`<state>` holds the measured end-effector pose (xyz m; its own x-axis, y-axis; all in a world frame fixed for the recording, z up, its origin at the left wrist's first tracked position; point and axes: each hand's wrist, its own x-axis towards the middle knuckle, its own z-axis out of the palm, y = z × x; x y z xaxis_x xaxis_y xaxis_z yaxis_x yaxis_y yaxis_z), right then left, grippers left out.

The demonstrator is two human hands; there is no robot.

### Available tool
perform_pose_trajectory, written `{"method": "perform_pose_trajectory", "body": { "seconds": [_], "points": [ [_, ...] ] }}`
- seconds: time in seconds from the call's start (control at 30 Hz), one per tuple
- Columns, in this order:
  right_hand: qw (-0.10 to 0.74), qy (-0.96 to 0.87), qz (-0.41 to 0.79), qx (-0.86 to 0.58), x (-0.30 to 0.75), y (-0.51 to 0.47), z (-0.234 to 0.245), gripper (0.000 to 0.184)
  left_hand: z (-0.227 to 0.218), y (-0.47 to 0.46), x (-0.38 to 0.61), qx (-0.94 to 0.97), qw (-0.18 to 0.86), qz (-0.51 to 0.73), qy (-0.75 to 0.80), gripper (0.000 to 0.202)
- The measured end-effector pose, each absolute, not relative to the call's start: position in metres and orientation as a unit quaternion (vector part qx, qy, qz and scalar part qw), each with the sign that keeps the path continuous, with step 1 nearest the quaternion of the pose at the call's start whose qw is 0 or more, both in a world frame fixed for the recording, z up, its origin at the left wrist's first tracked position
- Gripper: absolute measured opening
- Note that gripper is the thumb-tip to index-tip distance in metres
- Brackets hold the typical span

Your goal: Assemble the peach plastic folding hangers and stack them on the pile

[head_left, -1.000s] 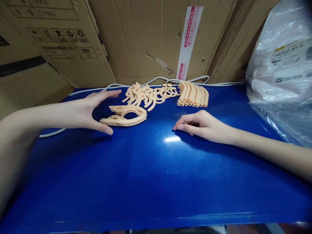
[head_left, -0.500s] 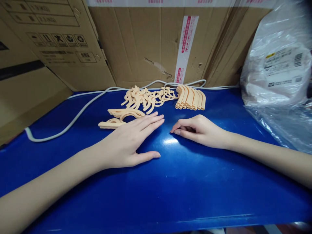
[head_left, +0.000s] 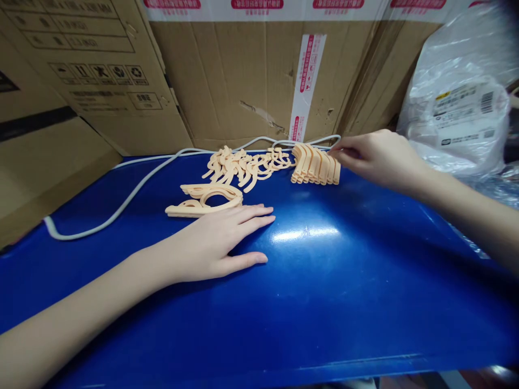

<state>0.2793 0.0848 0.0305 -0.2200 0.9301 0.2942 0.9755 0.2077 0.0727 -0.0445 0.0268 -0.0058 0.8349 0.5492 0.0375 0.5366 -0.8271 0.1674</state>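
My left hand [head_left: 219,243] lies flat and open on the blue table [head_left: 284,302], fingers stretched out, just in front of two large peach plastic curved pieces [head_left: 205,199]. My right hand [head_left: 375,156] is at the back right, fingers bent and pinched at the right end of a neat row of peach angled pieces [head_left: 315,163]. Whether it grips one I cannot make out. A loose heap of small peach hook-shaped parts [head_left: 245,162] lies between the row and the large pieces.
Cardboard boxes [head_left: 243,75] wall off the back and left. A white cable [head_left: 121,200] runs along the table's rear and left. A clear plastic bag [head_left: 462,113] with a label stands at the right.
My right hand has left the table's middle and moved back and right to the row of angled pieces. My left hand swung earlier from beside the large pieces to lie flat.
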Motion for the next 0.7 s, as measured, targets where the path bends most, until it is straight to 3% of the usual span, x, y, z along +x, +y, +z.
{"method": "perform_pose_trajectory", "body": {
  "seconds": [0.27, 0.7],
  "points": [
    [-0.015, -0.801, -0.084, -0.592, 0.33, 0.127, 0.012, 0.033, -0.008, 0.031, -0.043, 0.954, 0.077, 0.034, 0.288, 0.064],
    [-0.042, -0.813, -0.108, -0.57, 0.324, 0.119, 0.01, 0.035, -0.012, 0.03, -0.043, 0.96, 0.055, 0.062, 0.266, 0.054]
  ]
}}
